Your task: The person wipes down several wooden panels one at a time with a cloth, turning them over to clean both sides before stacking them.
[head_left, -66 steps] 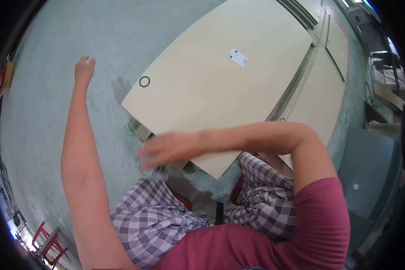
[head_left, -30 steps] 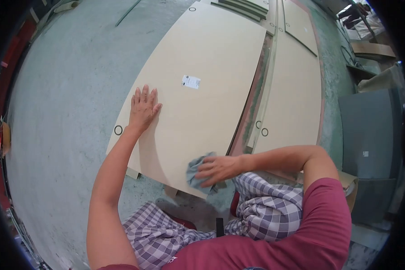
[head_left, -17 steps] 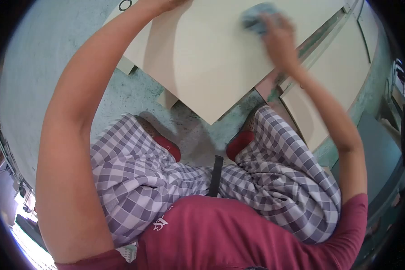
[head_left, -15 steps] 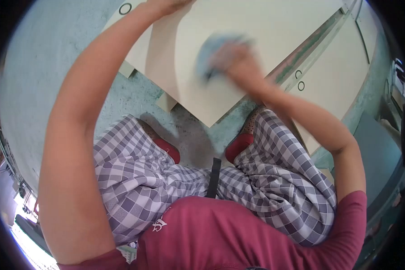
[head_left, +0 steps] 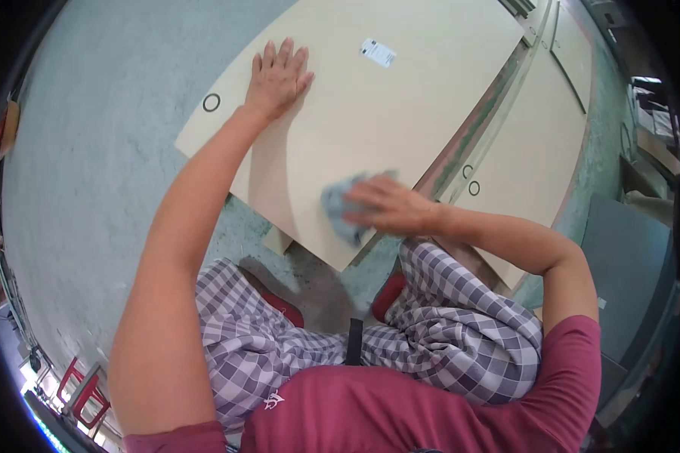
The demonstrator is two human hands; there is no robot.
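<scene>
A large cream panel (head_left: 325, 98) lies low over the floor in front of me, one corner pointing toward my feet. My left hand (head_left: 277, 81) rests flat on its left part with the fingers spread. Near the close corner, my right hand (head_left: 389, 205) presses a light blue-grey cloth (head_left: 338, 205) against the surface; both are slightly blurred by motion. A white printed label (head_left: 378, 53) is stuck on the panel's upper part. Left of my left hand sits a dark ring mark (head_left: 211, 103) near the panel's edge.
More cream panels (head_left: 517, 151) with ring marks lie to the right, past a narrow gap. A block (head_left: 276, 241) shows under the near edge. Dark grey boards (head_left: 627, 272) stand at the right. A red chair (head_left: 87, 396) is at the lower left, on the grey-green floor (head_left: 128, 151).
My right hand has brought the cloth down toward the panel's near corner. The view has tilted up, so the label and my whole left hand now show.
</scene>
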